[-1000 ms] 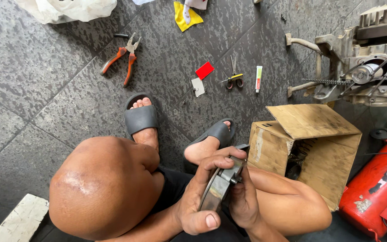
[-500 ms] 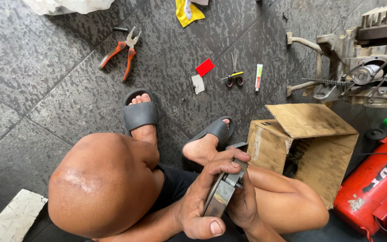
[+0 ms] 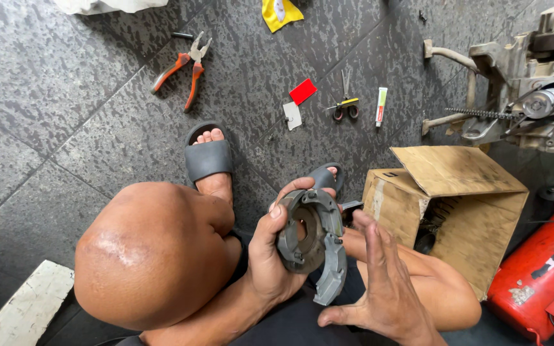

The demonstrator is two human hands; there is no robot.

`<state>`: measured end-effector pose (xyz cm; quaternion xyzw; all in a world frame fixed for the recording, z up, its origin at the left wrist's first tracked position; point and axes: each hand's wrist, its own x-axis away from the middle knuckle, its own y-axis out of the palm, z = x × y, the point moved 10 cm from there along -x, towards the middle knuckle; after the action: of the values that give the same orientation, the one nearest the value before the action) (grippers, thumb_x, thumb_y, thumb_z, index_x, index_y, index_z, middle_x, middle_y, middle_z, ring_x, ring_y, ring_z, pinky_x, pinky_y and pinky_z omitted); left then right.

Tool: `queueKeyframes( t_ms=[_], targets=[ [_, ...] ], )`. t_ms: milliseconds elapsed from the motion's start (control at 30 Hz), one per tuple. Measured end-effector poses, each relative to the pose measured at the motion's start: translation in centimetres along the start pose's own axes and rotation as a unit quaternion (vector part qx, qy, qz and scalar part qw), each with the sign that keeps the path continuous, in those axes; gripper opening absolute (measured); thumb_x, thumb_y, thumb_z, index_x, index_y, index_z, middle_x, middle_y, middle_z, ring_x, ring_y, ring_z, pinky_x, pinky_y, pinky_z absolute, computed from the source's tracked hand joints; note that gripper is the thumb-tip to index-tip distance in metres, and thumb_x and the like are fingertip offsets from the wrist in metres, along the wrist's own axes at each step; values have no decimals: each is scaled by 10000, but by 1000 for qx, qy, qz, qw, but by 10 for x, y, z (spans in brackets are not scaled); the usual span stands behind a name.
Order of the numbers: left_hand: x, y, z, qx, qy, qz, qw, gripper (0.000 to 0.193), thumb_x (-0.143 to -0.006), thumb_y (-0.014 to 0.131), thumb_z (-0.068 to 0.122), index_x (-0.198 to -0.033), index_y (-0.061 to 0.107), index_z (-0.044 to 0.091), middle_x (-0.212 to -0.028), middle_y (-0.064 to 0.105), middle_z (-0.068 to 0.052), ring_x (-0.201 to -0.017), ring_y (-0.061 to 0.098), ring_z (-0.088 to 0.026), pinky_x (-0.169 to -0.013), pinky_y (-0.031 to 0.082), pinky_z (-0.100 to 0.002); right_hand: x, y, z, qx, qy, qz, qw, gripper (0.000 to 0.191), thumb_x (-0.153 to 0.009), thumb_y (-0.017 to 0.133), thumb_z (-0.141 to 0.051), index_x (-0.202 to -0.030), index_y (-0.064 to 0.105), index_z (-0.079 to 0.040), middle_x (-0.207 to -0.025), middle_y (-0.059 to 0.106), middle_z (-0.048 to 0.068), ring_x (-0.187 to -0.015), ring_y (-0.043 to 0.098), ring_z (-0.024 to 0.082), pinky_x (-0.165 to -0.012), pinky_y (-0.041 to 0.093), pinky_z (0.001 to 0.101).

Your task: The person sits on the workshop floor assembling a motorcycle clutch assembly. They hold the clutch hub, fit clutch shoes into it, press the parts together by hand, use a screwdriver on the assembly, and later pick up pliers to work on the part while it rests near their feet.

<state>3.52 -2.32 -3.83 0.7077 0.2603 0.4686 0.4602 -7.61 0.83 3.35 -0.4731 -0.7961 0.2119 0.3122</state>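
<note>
Grey metal clutch assembly (image 3: 310, 247) sits low centre of frame, gripped in the left hand (image 3: 270, 256), fingers curled over its upper rim. Right hand (image 3: 379, 288), lower right, hovers just beside it, fingers spread and empty. Beyond, pliers (image 3: 184, 69) lie on the floor (image 3: 65, 96), upper left.

open brown cardboard box (image 3: 456, 205) — right of the feet, flap raised. small white tube (image 3: 381, 106) with green and red bands — on the dark floor above it. yellow packet (image 3: 281, 11) — top edge.
</note>
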Motion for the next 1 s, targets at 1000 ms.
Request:
queueKeyframes(
  t_ms=[1000],
  targets=[
    [7,-1,-11,-243,48,15,969,615,-1020,494,374,-1516,365,34,-1368,503,-114,-1252,508,-184,-1139,383,-338,-15,4,-15,-182,-139,206,951,1009,-865,813,-572,-1587,301,-88,-1552,418,219,-1487,436,385,-1263,376,523]
  ],
)
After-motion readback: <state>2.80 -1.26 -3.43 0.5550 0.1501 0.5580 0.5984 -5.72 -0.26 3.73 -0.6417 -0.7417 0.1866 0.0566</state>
